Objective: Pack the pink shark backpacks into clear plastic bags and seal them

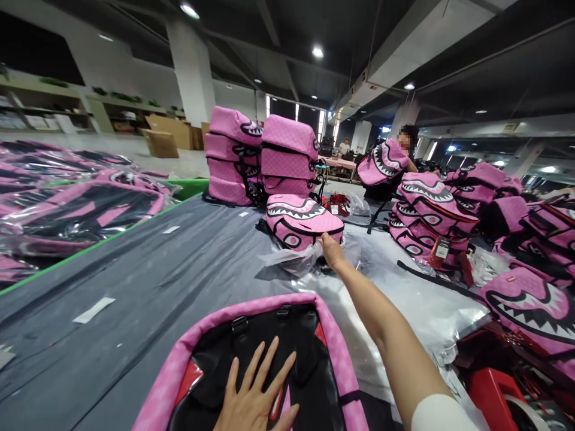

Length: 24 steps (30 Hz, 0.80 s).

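My left hand (256,386) lies flat with its fingers spread on the black padded back of a pink backpack (265,365), which has a pink checked border and lies at the near edge of the table. My right arm stretches forward, and my right hand (332,251) closes on a clear plastic bag (291,257). The bag is bunched against the base of a pink shark-mouth backpack (305,224), which lies on its side on the grey table cover (148,287).
Stacks of pink shark backpacks (233,155) rise behind and to the right. Bagged backpacks (76,209) lie on a green-edged table at left. A co-worker (411,164) holds a backpack in the distance. A red stool (494,395) stands at lower right. Cardboard boxes (162,143) sit far back.
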### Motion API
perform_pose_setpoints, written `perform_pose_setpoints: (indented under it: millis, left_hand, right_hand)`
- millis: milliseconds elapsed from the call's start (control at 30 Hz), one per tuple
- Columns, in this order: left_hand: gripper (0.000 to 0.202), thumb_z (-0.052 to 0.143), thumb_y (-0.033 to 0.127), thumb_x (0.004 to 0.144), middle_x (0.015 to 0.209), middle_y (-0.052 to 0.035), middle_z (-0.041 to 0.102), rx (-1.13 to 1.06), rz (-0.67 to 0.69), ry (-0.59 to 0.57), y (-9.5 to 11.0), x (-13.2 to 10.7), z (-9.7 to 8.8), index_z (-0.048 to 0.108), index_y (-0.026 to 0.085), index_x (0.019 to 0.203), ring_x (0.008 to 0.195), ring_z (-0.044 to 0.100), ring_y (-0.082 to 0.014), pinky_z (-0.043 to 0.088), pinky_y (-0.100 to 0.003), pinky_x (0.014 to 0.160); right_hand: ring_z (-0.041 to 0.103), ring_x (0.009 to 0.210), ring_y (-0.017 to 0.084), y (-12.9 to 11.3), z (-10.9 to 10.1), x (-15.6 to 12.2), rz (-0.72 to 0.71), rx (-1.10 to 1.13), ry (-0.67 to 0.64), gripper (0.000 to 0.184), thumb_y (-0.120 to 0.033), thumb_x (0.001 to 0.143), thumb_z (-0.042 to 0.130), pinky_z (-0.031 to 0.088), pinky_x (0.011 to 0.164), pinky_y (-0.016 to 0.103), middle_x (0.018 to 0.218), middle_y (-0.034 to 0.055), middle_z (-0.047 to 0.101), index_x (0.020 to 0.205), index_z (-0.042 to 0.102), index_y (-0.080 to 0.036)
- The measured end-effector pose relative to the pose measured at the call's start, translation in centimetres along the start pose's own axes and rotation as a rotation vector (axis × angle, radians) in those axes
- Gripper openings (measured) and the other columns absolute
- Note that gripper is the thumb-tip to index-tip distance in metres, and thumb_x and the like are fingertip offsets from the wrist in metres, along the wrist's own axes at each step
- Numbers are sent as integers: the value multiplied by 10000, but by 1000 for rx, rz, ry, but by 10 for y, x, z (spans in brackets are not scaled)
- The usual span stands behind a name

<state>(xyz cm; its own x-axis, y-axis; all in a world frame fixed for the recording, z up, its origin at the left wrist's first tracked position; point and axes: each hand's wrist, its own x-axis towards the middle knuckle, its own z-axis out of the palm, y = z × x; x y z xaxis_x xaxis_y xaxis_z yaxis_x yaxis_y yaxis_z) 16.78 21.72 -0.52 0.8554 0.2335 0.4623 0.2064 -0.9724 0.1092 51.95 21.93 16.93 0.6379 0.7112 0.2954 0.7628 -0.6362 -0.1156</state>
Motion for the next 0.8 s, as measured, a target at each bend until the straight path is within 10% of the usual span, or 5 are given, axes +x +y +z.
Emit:
perform_pose_setpoints:
  millis: [233, 433, 567, 667, 800]
  left_hand:
    - [648, 514, 678, 922, 1644, -56, 346, -89, -42, -84, 1, 8, 6, 318, 496, 1513, 1471, 395, -409, 145, -752, 1189]
    - [664, 488, 687, 916, 1676, -48, 226, -156, -128, -293, 9, 27, -23, 371, 434, 1518, 1550, 233, -370, 60, -723, 1216]
    - [716, 585, 674, 844, 1606, -66, 428, -416, -181, -193, 46, 23, -57, 520, 345, 1477, 1549, 239, -376, 79, -695, 1234]
    - [730, 579, 813, 771, 1382, -81, 666, -1131, -176, 19, 98, -6, -94, 699, 305, 1281, 1418, 478, -365, 227, -597, 1251]
    - [678, 805, 755, 598, 1083, -96, 768, -1737, -807, 297, 155, -47, -141, 784, 210, 1000, 1076, 698, -324, 570, -431, 958]
  right_hand:
    - [675, 968, 235, -13, -193, 3, -154, -189, 249, 235, -254, 1087, 407, 411, 715, 264, 1181, 188, 669, 1154, 597, -132]
    - [613, 751, 163, -36, -303, -123, -351, 1, 530, 200, -288, 1070, 436, 395, 684, 234, 844, 46, 644, 954, 555, -176]
    - [457, 611, 112, -50, -286, -245, -465, 425, 427, 298, -397, 1059, 436, 350, 614, 215, 689, -40, 498, 846, 510, -202]
    - [426, 625, 109, -55, -227, -315, -525, 664, 139, 356, -459, 1024, 499, 341, 612, 221, 691, -37, 476, 782, 524, -199]
    - [430, 626, 114, -62, -133, -370, -345, 962, -137, 426, -554, 959, 578, 337, 603, 239, 679, -30, 488, 733, 545, -194]
